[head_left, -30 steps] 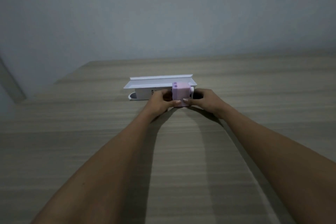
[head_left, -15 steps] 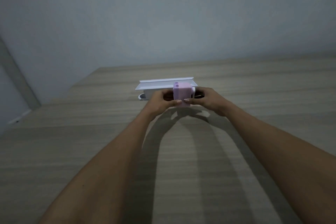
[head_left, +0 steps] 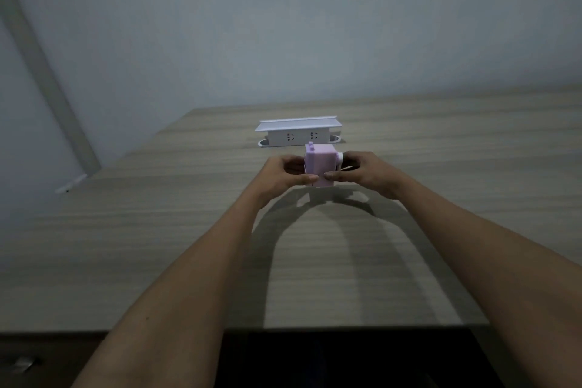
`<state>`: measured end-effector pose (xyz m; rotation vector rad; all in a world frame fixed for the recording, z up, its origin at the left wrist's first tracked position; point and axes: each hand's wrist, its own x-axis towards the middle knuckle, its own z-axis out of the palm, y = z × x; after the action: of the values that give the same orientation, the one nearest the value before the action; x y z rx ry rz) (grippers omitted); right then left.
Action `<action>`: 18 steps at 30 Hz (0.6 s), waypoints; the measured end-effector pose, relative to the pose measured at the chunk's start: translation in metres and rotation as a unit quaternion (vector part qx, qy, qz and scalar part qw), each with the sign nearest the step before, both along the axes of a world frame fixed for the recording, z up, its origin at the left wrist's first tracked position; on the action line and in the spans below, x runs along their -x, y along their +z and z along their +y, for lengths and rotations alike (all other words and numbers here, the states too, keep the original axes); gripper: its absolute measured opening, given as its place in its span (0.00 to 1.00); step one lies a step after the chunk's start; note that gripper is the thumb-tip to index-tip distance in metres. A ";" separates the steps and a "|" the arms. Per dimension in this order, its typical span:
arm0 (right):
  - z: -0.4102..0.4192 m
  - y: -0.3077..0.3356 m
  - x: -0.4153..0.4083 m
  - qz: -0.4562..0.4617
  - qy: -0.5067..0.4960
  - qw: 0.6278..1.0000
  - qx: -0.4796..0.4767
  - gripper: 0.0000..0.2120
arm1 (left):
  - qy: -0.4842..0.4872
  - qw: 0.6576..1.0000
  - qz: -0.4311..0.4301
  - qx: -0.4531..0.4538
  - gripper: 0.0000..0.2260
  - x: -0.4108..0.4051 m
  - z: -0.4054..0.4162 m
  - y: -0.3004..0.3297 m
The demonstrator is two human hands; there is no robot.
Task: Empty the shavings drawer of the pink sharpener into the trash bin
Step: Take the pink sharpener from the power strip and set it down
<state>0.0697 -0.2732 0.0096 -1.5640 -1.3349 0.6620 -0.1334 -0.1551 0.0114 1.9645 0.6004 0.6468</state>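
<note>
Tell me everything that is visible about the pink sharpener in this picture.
The pink sharpener is a small boxy block that looks like matte plastic. A small knob stands on its top left corner, and a white round part sits on its right side. It is upright, lifted above the wooden table, in front of a white socket box. The left hand and the right hand hold it from both sides. No drawer is visibly pulled out.

Only a white socket box [head_left: 298,134] stands on the wooden table [head_left: 157,230], just behind the pink sharpener [head_left: 319,165] gripped by both hands, leaving bare tabletop left, right and nearer.
</note>
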 end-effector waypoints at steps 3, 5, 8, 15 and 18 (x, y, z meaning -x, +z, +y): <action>-0.015 -0.012 0.007 -0.008 0.000 1.000 0.007 0.22 | -0.001 1.000 0.004 0.000 0.24 0.009 -0.016 -0.011; -0.023 -0.019 0.009 -0.002 0.004 1.000 0.011 0.22 | -0.001 1.000 0.003 0.008 0.23 0.011 -0.024 -0.019; -0.032 -0.025 0.010 -0.027 0.001 0.999 0.020 0.23 | -0.002 1.000 -0.013 0.025 0.22 0.013 -0.034 -0.030; -0.039 -0.030 0.011 -0.048 -0.009 0.999 0.021 0.24 | 0.002 0.998 -0.041 0.047 0.25 0.011 -0.038 -0.044; -0.040 -0.033 0.011 -0.051 -0.012 0.999 0.011 0.25 | 0.001 0.998 -0.045 0.052 0.25 0.012 -0.037 -0.044</action>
<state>0.0590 -0.3127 -0.0230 -1.6482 -1.3851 0.5919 -0.1449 -0.1921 -0.0329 1.8285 0.5700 0.6890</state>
